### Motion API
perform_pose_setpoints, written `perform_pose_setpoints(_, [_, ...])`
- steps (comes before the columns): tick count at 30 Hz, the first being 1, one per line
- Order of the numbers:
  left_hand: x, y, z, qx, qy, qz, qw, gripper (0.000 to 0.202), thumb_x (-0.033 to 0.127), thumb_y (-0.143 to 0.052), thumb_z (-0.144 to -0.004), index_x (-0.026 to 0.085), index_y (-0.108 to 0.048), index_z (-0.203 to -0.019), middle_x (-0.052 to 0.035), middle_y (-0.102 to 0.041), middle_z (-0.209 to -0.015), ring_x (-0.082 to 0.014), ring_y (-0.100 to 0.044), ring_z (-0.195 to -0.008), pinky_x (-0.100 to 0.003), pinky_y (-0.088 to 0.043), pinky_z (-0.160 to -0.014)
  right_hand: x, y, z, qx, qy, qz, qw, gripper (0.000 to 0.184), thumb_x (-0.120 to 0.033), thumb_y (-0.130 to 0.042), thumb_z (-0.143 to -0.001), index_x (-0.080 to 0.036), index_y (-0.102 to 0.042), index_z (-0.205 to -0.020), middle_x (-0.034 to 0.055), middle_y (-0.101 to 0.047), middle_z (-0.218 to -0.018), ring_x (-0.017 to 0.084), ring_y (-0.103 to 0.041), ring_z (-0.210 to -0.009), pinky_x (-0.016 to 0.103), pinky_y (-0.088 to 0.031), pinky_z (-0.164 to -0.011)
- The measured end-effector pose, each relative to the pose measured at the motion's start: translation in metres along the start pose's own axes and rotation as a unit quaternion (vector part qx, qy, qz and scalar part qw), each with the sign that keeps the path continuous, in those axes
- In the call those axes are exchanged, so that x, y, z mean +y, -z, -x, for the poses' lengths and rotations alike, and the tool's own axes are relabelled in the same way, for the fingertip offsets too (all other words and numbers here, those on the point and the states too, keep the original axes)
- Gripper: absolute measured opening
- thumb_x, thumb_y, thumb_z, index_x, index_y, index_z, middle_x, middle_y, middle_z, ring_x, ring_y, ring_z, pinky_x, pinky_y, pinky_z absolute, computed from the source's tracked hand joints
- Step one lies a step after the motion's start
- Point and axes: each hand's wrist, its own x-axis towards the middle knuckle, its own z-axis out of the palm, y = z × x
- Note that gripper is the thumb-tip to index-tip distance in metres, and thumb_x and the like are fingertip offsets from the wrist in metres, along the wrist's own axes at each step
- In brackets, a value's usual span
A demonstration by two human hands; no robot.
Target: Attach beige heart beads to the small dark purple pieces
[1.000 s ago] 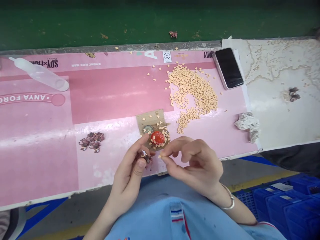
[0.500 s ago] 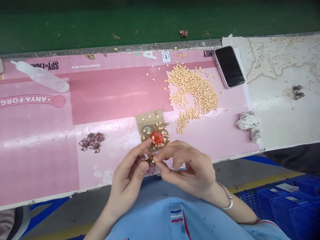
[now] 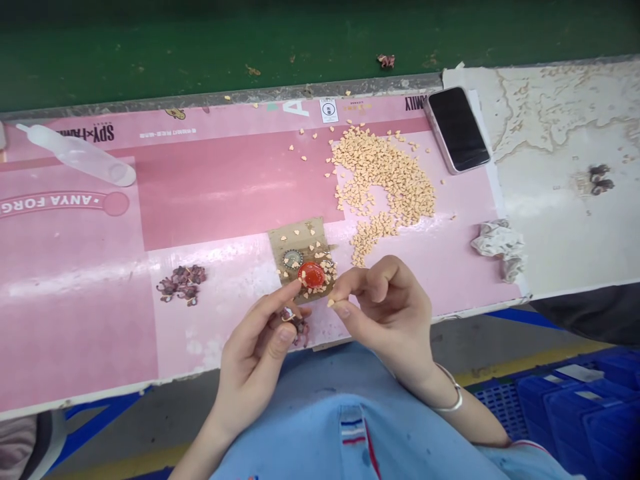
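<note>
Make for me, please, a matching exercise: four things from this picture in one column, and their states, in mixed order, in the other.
Column one:
1. Smartphone
2. Squeeze bottle
3. Left hand
4. Right hand

Column two:
A. Pinches a small cream piece
B. Dark screen facing up
C. Holds a small purplish part
D. Translucent, lying on its side

Pairs: 1-B; 2-D; 3-C; 4-A

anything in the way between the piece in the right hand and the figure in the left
Nothing visible: only a gap over the mat separates the piece in the right hand from the figure. The left hand covers part of the figure; the red disc lies off that line.
</note>
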Motion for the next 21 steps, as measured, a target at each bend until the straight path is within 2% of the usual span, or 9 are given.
perform_pose_setpoints(7, [0.004, -0.001, -0.002, -0.001, -0.009, -0.015, 1.0, 0.034, 0.033, -0.066, -0.102, 0.047, -0.071, -0.133, 0.0009, -0.08, -0.109, -0.0119, -0.077, -0.095, -0.016, -0.062, -0.083, -0.007, -0.001, 0.0, -0.064, 0.075, 0.1, 0.99, 0.037, -0.003, -0.07, -0.085, -0.027, -0.041, -0.084, -0.0039, -0.076, -0.082, 0.013, -0.076, -0.076, 0.026, -0.066, -0.072])
perform_pose_setpoints(12, [0.007, 0.0, 0.0, 0.016, -0.004, -0.028, 0.999, 0.032, 0.036, -0.069, -0.1, 0.046, -0.074, -0.13, 0.0007, -0.081, -0.103, -0.0103, -0.075, -0.085, -0.014, -0.061, -0.076, -0.009, -0.002, -0.002, -0.095, 0.145, 0.158, 0.972, 0.035, -0.002, -0.067, -0.088, -0.027, -0.042, -0.085, -0.002, -0.078, -0.082, 0.014, -0.078, -0.075, 0.028, -0.068, -0.07])
perform_pose_setpoints(14, [0.007, 0.001, 0.0, 0.025, -0.006, -0.033, 0.999, 0.03, 0.036, -0.07, -0.099, 0.044, -0.076, -0.127, 0.0, -0.08, -0.097, -0.0107, -0.074, -0.082, -0.015, -0.061, -0.074, -0.01, 0.0, -0.002, -0.116, 0.178, 0.202, 0.956, 0.032, -0.003, -0.067, -0.091, -0.026, -0.046, -0.086, -0.0008, -0.08, -0.083, 0.014, -0.079, -0.079, 0.027, -0.069, -0.074])
perform_pose_setpoints(18, [0.008, -0.001, -0.003, 0.045, -0.013, -0.049, 0.998, 0.024, 0.039, -0.072, -0.098, 0.036, -0.081, -0.12, -0.0031, -0.079, -0.088, -0.0132, -0.074, -0.077, -0.017, -0.061, -0.069, -0.015, 0.005, -0.001, -0.167, 0.251, 0.304, 0.904, 0.024, -0.002, -0.064, -0.094, -0.025, -0.057, -0.09, 0.0032, -0.084, -0.095, 0.016, -0.08, -0.085, 0.029, -0.072, -0.079])
perform_pose_setpoints(21, [0.011, -0.003, -0.006, 0.049, -0.036, -0.057, 0.997, 0.023, 0.039, -0.073, -0.097, 0.035, -0.082, -0.117, -0.0036, -0.08, -0.087, -0.0136, -0.074, -0.076, -0.017, -0.061, -0.067, -0.017, 0.007, 0.001, -0.163, 0.285, 0.34, 0.881, 0.022, -0.002, -0.064, -0.094, -0.023, -0.062, -0.091, 0.0049, -0.084, -0.098, 0.018, -0.08, -0.09, 0.03, -0.072, -0.079])
